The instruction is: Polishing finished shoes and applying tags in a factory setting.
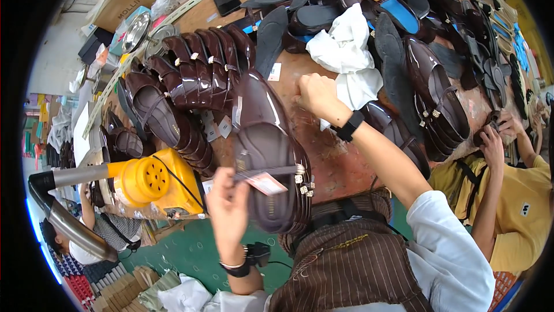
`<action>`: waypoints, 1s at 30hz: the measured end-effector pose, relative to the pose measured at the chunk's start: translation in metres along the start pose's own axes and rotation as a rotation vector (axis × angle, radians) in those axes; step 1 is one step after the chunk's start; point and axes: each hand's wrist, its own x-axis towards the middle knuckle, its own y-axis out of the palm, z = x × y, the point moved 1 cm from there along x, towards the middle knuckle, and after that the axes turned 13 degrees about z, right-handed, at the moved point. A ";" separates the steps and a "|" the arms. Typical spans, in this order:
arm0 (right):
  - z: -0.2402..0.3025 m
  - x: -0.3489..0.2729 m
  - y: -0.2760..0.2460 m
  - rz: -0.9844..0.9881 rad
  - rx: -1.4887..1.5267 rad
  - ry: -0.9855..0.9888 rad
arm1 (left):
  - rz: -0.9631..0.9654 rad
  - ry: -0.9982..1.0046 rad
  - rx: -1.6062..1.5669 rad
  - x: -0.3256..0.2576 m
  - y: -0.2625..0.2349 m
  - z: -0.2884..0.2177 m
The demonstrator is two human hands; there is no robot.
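Observation:
A stack of dark brown patent shoes (259,104) stands at the table's front edge, with straps and small jewelled ornaments down its right side. At the left edge of the top shoe is my left hand (228,205), slightly blurred, its fingers closed by the strap (271,170). A white paper tag (268,184) lies over that strap near my fingertips; whether they pinch it is hidden. Beyond the stack, to the right, my right hand (323,97) is curled closed above the table. Anything inside it is hidden. A crumpled white cloth (343,41) lies just behind it.
More stacked brown shoes (202,70) stand at the left, beside a yellow blower-like machine (156,179) with a metal pipe. Black soles (271,41) and shoes with blue insoles (401,15) crowd the far side. At the right, a co-worker in yellow (513,202) handles a shoe.

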 end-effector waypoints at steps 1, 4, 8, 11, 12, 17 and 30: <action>0.001 0.005 0.008 0.024 -0.024 0.006 | -0.053 0.035 -0.161 0.002 -0.013 -0.009; -0.010 0.015 0.027 -0.031 -0.103 -0.009 | -0.406 0.103 0.071 0.013 -0.100 -0.024; -0.014 0.012 0.014 0.155 0.106 0.020 | -0.668 0.052 0.282 0.031 -0.227 -0.026; -0.018 -0.002 -0.009 -0.066 0.588 -0.260 | -0.986 0.415 0.523 0.013 -0.191 -0.023; -0.008 -0.013 -0.025 -0.083 0.818 -0.322 | -0.910 0.406 0.594 -0.004 -0.172 -0.009; 0.002 -0.051 -0.061 -0.432 0.921 -0.352 | -0.026 -0.200 0.510 -0.032 -0.012 0.072; 0.021 -0.099 -0.105 -0.633 0.842 -0.313 | -0.124 -0.172 0.378 -0.041 0.007 0.135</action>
